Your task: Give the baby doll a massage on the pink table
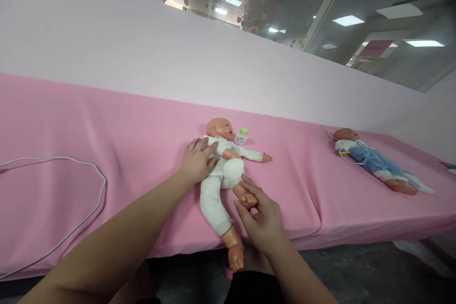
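A baby doll [213, 199] with a white cloth body lies on its back in the middle of the pink sheet, head toward the wall. My left hand [199, 159] rests on its chest and side, fingers spread. One doll leg is bent up at the knee, and my right hand [261, 216] has its thumb and fingers around that leg's foot [246, 197]. The doll's other leg hangs over the near edge. Beside the doll's head stands a small white bottle with a green cap [241, 136].
A second doll [374, 159] in blue trousers lies farther right, with thin tubing near its head. On the left a white cable [101, 199] loops across the pink sheet [142, 128]. A white wall [160, 52] with windows above runs behind the bed.
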The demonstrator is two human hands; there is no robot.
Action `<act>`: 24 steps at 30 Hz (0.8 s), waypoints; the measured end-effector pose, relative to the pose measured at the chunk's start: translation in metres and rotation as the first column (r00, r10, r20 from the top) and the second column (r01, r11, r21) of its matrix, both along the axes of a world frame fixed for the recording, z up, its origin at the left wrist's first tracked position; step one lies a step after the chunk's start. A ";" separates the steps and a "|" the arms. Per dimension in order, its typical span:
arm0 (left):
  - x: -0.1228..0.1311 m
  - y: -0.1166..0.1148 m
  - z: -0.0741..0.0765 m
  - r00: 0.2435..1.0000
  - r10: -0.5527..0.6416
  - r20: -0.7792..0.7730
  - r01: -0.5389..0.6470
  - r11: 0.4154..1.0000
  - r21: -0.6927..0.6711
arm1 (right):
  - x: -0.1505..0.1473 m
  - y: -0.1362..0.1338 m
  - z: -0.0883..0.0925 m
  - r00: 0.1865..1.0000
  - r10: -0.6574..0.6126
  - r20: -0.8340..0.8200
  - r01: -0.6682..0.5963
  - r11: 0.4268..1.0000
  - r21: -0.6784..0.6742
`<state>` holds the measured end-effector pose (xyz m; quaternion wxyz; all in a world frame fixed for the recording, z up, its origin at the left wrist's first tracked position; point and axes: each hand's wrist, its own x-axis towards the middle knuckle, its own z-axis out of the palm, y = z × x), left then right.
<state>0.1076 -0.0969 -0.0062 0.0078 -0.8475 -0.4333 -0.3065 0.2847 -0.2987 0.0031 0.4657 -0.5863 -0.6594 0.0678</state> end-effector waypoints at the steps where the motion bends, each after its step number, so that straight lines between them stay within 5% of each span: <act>1: -0.001 0.000 0.000 1.000 -0.007 -0.020 0.007 1.000 0.008 | -0.001 0.009 0.002 1.000 0.001 -0.008 -0.001 1.000 -0.001; 9: -0.004 -0.002 0.003 0.999 -0.010 -0.031 0.007 0.996 -0.089 | -0.005 0.049 -0.002 0.998 0.006 -0.058 -0.006 1.000 0.008; 15: -0.013 0.009 -0.002 0.960 0.084 0.266 0.003 0.951 -0.310 | 0.005 -0.003 -0.009 0.998 -0.038 -0.054 0.041 0.997 0.065; 20: -0.024 0.023 0.000 0.829 0.208 0.519 0.058 0.891 -0.450 | 0.012 -0.056 -0.021 0.998 -0.059 -0.036 0.060 0.998 0.030; 24: -0.036 0.034 -0.001 0.690 0.374 0.620 0.007 0.852 -0.523 | 0.013 -0.073 -0.039 0.996 -0.091 -0.020 0.091 0.996 -0.010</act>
